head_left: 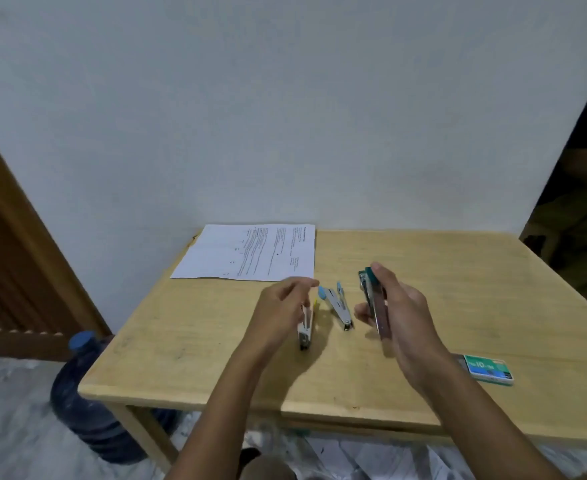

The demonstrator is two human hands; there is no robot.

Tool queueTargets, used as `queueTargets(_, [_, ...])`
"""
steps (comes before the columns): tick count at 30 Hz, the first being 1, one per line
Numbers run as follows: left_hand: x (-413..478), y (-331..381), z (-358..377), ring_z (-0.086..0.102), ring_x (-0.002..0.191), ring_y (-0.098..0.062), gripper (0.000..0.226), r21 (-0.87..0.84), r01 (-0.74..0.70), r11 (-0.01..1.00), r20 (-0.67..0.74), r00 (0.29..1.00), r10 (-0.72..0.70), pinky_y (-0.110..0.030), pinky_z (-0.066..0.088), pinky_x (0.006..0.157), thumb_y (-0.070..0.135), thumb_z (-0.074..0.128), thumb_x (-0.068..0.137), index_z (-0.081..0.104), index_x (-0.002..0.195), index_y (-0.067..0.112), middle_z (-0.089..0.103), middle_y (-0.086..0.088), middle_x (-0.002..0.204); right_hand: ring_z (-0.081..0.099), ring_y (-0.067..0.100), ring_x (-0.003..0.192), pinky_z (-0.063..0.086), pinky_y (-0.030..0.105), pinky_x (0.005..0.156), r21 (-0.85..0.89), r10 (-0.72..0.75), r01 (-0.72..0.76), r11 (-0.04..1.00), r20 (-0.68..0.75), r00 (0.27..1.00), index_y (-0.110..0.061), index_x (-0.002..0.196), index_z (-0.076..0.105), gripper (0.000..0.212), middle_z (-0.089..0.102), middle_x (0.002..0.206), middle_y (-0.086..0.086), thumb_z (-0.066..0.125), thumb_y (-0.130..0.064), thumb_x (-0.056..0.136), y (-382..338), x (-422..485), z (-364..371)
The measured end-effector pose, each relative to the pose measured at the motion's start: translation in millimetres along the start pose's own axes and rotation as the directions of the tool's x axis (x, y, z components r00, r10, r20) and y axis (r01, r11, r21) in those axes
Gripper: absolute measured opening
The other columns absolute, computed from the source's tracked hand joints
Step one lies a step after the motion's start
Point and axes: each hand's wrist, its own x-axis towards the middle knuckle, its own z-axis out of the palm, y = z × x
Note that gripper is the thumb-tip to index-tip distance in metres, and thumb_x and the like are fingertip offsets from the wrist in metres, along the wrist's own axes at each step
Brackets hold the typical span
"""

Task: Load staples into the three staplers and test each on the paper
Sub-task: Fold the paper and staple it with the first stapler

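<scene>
- Right hand [401, 306] grips the teal stapler [371, 299], held up off the table [493, 289].
- Left hand [281, 306], fingers loosely curled, hovers over the yellow stapler [305, 332] — whether it pinches anything, I cannot tell.
- Staple box [489, 368] lies at 4 o'clock.
- Blue stapler [339, 306] lies hinged open between the hands.
- Paper [250, 252] — at 11 o'clock, by the far edge.

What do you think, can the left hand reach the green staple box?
Probably not easily. The staple box lies on the far side of the right hand, which holds the teal stapler. The left hand would have to cross over that forearm.
</scene>
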Motion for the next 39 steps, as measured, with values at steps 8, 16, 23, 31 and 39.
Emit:
queueTargets(8, [120,-35,-79,0.03,0.134,-0.038,0.076,0.601,0.438,0.668,-0.564,0.825,-0.034,-0.047,0.027,0.108,0.065,0.055,0.086,0.042,0.139,0.012,0.035,-0.02,0.143,0.038,0.009,0.046,0.031,0.023,0.043,-0.172,0.147,-0.129,0.977,0.094,0.985,-0.013,0.089,0.065,0.046,0.062,0.086,0.002,0.058,-0.059,0.087,-20,57,27])
queueTargets(16, [180,-34,-110,0.029,0.139,-0.028,0.124,0.621,0.651,0.437,-0.596,0.754,-0.277,-0.039,0.03,0.107,0.09,0.061,0.052,0.033,0.144,0.012,0.034,-0.01,0.145,0.041,0.01,0.047,0.034,0.024,0.043,-0.175,0.062,-0.04,0.984,0.123,0.99,-0.009,0.103,0.064,0.054,0.064,0.092,0.001,0.058,-0.06,0.087,-26,93,45])
queueTargets(23, [202,-15,-126,0.023,0.143,-0.03,0.142,0.669,0.67,0.323,-0.545,0.737,-0.4,-0.038,0.031,0.115,0.088,0.07,0.043,0.022,0.152,0.01,0.028,-0.015,0.15,0.039,0.009,0.042,0.032,0.023,0.039,-0.122,0.044,-0.024,0.992,0.165,0.985,-0.007,0.099,0.062,0.051,0.061,0.081,0.002,0.056,-0.057,0.09,-15,110,53])
queueTargets(31, [223,-48,-154,0.05,0.121,-0.031,0.161,0.375,0.653,0.658,-0.477,0.744,-0.468,-0.043,0.049,0.095,0.062,0.094,0.008,0.027,0.147,0.015,0.045,-0.005,0.136,0.034,0.012,0.051,0.032,0.026,0.048,-0.226,0.082,-0.046,0.973,0.152,0.985,-0.016,0.086,0.057,0.047,0.047,0.076,0.0,0.061,-0.063,0.084,-4,120,50])
queueTargets(39, [170,-29,-151,0.058,0.114,-0.02,0.099,0.067,0.201,0.977,-0.303,0.937,-0.172,-0.037,0.055,0.075,0.04,0.088,0.068,0.028,0.14,0.007,0.05,0.005,0.136,0.029,0.012,0.05,0.025,0.025,0.047,-0.534,0.084,0.014,0.845,0.159,0.984,-0.016,0.076,0.041,0.037,0.034,0.064,0.0,0.067,-0.039,0.091,-18,139,65])
